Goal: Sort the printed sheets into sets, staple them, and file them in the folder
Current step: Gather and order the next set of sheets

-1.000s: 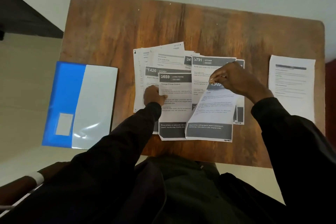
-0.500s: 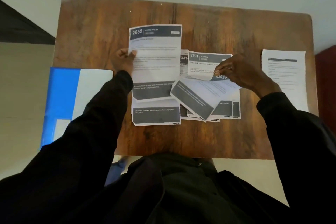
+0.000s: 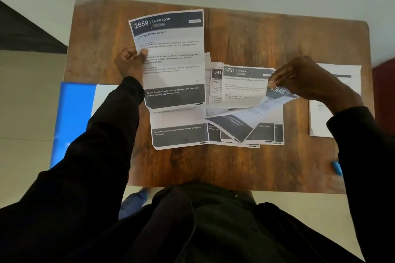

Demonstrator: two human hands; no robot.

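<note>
My left hand point(image 3: 131, 63) pinches the left edge of a printed sheet headed 2659 Living Room point(image 3: 171, 57), lifted above the wooden table point(image 3: 267, 36). My right hand point(image 3: 303, 80) pinches the top corner of a sheet marked 2946 point(image 3: 252, 115), which curls up off the pile. Under it lies a spread of several printed sheets point(image 3: 243, 89), with one headed 3791 Kitchen on top. A blue and white folder point(image 3: 77, 113) lies at the table's left, partly hidden by my left sleeve.
A single white printed sheet point(image 3: 339, 83) lies at the table's right side, partly under my right arm. A small blue object point(image 3: 337, 167) shows near the right front edge. Bare wood lies at the back and front of the table.
My left hand has lifted the 2659 sheet out of the pile and carried it up toward the table's far left. My right hand has peeled the 2946 sheet further up and to the right.
</note>
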